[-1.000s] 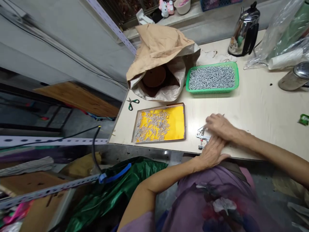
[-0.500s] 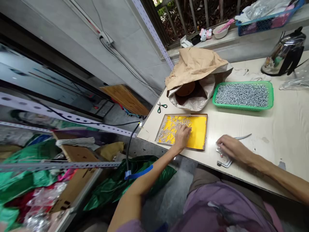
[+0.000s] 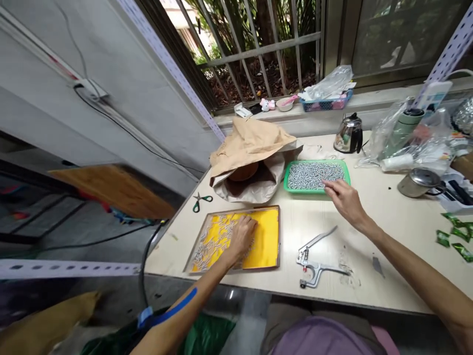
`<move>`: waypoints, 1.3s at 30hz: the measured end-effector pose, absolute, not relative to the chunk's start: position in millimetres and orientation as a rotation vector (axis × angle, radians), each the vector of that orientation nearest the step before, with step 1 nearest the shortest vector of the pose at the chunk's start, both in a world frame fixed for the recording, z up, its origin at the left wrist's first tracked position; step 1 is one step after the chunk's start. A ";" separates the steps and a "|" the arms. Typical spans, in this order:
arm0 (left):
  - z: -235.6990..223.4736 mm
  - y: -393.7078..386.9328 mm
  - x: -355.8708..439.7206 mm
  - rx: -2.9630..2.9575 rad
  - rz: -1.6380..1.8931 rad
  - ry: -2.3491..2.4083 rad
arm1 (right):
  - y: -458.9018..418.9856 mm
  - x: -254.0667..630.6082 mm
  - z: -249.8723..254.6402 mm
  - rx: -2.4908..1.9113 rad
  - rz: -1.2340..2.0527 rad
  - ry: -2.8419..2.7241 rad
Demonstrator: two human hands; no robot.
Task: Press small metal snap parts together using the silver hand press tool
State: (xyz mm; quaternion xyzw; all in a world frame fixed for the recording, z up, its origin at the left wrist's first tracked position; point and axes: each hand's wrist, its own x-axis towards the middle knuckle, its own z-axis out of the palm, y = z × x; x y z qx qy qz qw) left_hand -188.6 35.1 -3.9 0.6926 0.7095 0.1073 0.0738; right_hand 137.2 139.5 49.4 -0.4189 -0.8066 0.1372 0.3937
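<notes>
My left hand [image 3: 242, 237] rests over the shallow tray [image 3: 278, 236], its fingers curled down among small silver metal pins [image 3: 218, 240] scattered on the yellow bottom. What those fingers hold, if anything, is hidden. At the near right corner of the green basket [image 3: 347, 172], my right hand [image 3: 345, 199] has its thumb and fingertips pinched together. Whatever is in that pinch is too small to make out. Many similar silver pins [image 3: 310, 176] fill the basket. On the table between tray and right forearm lie metal hand pliers [image 3: 314, 268], touched by neither hand.
Behind the tray stands an open brown paper bag [image 3: 254, 143]. Green-handled scissors [image 3: 201, 201] lie left of it. A kettle [image 3: 348, 133], a metal mug [image 3: 417, 181], a green bottle [image 3: 404, 125] in plastic and green packets [image 3: 460, 234] occupy the right side.
My right hand has left the pliers and moved up to the green basket; the pliers now lie on the table. My left hand stays over the tray. The view has swung up and right.
</notes>
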 end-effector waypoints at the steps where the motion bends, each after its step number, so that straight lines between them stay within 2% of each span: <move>1: -0.9 28.3 -178.6 1.968 0.445 2.098 | 122.4 143.0 44.6 -1.034 0.413 -2.123; 3: 3.4 11.3 -151.8 1.677 0.603 1.969 | 86.1 154.5 31.6 -0.955 0.577 -2.330; 6: 3.2 -14.8 -105.3 1.251 0.557 1.770 | 37.8 167.3 10.4 -0.898 0.712 -2.610; 12: -8.9 -39.2 -56.0 0.984 0.487 1.719 | -5.4 172.5 -8.9 -1.074 0.614 -2.776; 25: -15.8 -45.1 -55.8 0.853 0.408 1.695 | -8.4 171.7 -11.3 -1.092 0.546 -2.789; 33: -11.5 -37.8 -53.9 0.720 0.325 1.644 | -1.2 173.9 -8.3 -1.059 0.623 -2.793; 39: -12.0 -38.7 -54.3 0.700 0.337 1.649 | 43.3 172.9 -10.1 -1.075 0.317 -2.890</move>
